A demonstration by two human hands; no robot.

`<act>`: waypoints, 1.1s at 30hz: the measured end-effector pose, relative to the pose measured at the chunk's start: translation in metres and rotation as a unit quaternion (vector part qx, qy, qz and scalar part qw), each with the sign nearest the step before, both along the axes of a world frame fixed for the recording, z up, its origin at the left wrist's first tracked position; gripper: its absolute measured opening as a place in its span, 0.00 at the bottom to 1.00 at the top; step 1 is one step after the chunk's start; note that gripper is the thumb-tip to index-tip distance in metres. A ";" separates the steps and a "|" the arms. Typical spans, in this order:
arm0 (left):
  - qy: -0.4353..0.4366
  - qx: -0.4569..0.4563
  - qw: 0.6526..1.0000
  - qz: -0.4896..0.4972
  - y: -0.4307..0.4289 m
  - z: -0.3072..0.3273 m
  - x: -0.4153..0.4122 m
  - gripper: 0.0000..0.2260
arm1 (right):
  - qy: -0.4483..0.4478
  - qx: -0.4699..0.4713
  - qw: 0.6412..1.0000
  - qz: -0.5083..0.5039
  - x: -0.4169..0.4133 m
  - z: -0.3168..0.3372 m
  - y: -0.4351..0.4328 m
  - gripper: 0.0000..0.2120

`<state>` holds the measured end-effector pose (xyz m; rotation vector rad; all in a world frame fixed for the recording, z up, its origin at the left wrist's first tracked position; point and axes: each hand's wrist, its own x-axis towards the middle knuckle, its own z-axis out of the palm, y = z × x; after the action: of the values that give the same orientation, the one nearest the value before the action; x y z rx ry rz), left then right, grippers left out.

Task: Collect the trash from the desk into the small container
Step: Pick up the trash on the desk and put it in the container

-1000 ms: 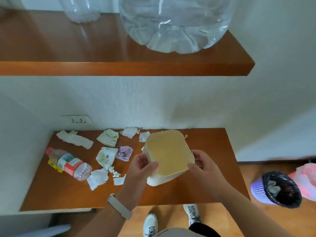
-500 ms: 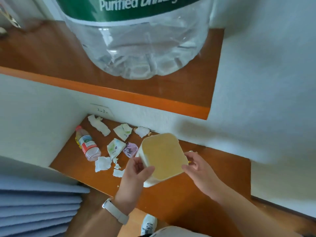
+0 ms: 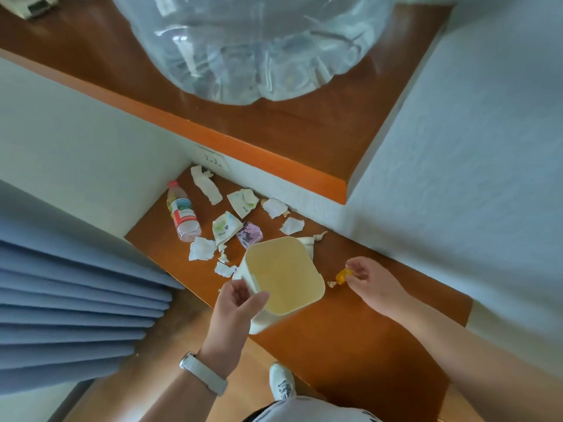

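Note:
My left hand point(image 3: 236, 306) grips the rim of a small cream container point(image 3: 283, 277), held tilted above the wooden desk point(image 3: 350, 339). Its inside looks empty. To its right, my right hand point(image 3: 373, 283) pinches an orange candy wrapper point(image 3: 341, 277) just off the container's edge. Trash lies on the desk behind the container: a small plastic bottle point(image 3: 182, 213) with a red label, a crumpled white tissue point(image 3: 205, 185), torn white paper point(image 3: 201, 248), printed wrappers point(image 3: 227, 226) and a purple wrapper point(image 3: 249, 234).
A wooden shelf point(image 3: 304, 138) overhangs the desk, carrying a large clear water jug point(image 3: 259, 47). White walls close the desk in at the back and right, with a wall socket point(image 3: 211, 159). Blue curtain folds point(image 3: 76, 300) hang at the left. My shoe point(image 3: 283, 383) is below.
My right hand let go of the container, moved right and picked up the orange wrapper. My left hand now holds the container alone. The view tilted and swung left.

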<state>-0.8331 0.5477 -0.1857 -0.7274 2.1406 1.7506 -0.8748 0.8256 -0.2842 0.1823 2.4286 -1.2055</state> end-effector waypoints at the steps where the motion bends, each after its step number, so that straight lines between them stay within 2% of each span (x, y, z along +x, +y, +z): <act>1: -0.002 0.000 1.000 0.004 -0.002 -0.001 0.000 0.31 | 0.011 0.019 1.000 0.004 -0.001 -0.007 0.001 0.18; 5: 0.001 0.002 1.000 0.009 -0.010 -0.006 0.000 0.30 | 0.083 0.134 0.984 0.079 -0.006 -0.024 0.000 0.16; 9: 0.003 0.004 1.000 0.011 -0.025 -0.013 -0.002 0.28 | 0.104 0.269 0.937 0.200 -0.008 -0.034 -0.005 0.20; 12: 0.003 0.005 1.000 -0.001 -0.036 -0.017 -0.005 0.24 | 0.114 0.317 0.916 0.216 -0.008 -0.037 -0.011 0.21; 14: 0.006 0.010 1.000 -0.009 -0.042 -0.019 -0.005 0.26 | 0.118 0.348 0.905 0.216 -0.007 -0.039 -0.016 0.21; 17: 0.009 0.008 1.000 -0.013 -0.049 -0.023 -0.003 0.24 | 0.127 0.371 0.895 0.213 -0.002 -0.042 -0.018 0.18; 22: 0.009 0.012 1.000 0.001 -0.064 -0.029 0.002 0.23 | 0.110 0.349 0.911 0.189 0.009 -0.044 -0.021 0.10; 27: 0.008 0.027 1.000 0.009 -0.080 -0.031 0.005 0.25 | 0.086 0.237 0.965 0.077 0.014 -0.025 -0.048 0.07; 30: 0.008 0.029 1.000 -0.002 -0.088 -0.033 0.006 0.29 | 0.123 0.134 0.983 0.021 0.013 0.000 -0.075 0.06; 33: 0.010 0.032 0.999 -0.021 -0.093 -0.033 0.005 0.29 | 0.207 0.059 0.976 0.024 0.011 0.031 -0.107 0.06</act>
<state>-0.8283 0.4551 -0.2186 -0.6458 2.0866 1.8026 -0.8638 0.7187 -0.2536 -0.1063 2.8463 -1.1709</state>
